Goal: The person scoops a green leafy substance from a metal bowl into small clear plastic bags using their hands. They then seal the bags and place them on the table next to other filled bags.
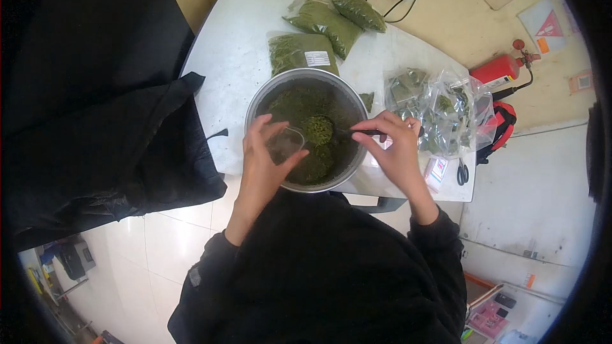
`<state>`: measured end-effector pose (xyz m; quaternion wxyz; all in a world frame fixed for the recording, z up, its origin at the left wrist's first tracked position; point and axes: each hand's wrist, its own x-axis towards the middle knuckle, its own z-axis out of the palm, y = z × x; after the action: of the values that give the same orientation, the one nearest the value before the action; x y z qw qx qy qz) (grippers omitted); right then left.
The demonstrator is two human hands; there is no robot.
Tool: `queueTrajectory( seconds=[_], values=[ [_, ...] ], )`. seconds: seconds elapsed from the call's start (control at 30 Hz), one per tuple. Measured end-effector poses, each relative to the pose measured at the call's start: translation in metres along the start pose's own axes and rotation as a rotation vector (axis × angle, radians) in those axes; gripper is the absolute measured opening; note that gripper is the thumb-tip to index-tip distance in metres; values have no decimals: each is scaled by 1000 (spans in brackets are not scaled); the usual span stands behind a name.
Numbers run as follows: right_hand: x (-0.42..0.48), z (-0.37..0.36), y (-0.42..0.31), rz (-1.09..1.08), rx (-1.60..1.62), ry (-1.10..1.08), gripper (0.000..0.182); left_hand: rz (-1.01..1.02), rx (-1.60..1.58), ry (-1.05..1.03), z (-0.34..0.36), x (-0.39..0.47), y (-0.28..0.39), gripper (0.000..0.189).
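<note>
A large round metal pot (355, 162) stands before me at the table's front edge, with dry green flakes (296, 100) inside. My right hand (394, 145) pinches the black handle of a spoon (368, 132). Its bowl is hidden under a heap of green flakes (318, 129), held above the pot. Just left of that heap, my left hand (264, 155) holds a small clear plastic bag (289, 143) with its mouth spread towards the spoon. The bag's lower part is blurred, so I cannot tell how much is in it.
Several large bags of green flakes (325, 24) lie behind the pot on the white table (224, 57). To the right are a clear bag of small filled packets (437, 114), scissors (462, 173) and a small pack (436, 172). A fire extinguisher (497, 70) is beyond. Black sheeting (119, 129) covers the left side.
</note>
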<state>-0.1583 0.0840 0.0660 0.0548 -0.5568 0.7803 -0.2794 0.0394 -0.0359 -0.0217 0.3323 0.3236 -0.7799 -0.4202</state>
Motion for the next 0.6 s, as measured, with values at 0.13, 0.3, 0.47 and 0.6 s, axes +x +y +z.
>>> queueTrajectory(
  seconds=[0.13,0.3,0.47,0.6],
  values=[
    [-7,14,-9,-150,-204,177,12,-7,56,-30,7,2,10,91],
    [-16,25,-10,-293,-405,299,20,-81,-46,-32,11,1,12,91],
    [-18,22,-9,-329,-504,384,23,-149,-150,-41,13,0,14,88],
    [-11,13,-16,-180,-434,316,21,-47,-117,-8,15,-1,7,86]
  ],
)
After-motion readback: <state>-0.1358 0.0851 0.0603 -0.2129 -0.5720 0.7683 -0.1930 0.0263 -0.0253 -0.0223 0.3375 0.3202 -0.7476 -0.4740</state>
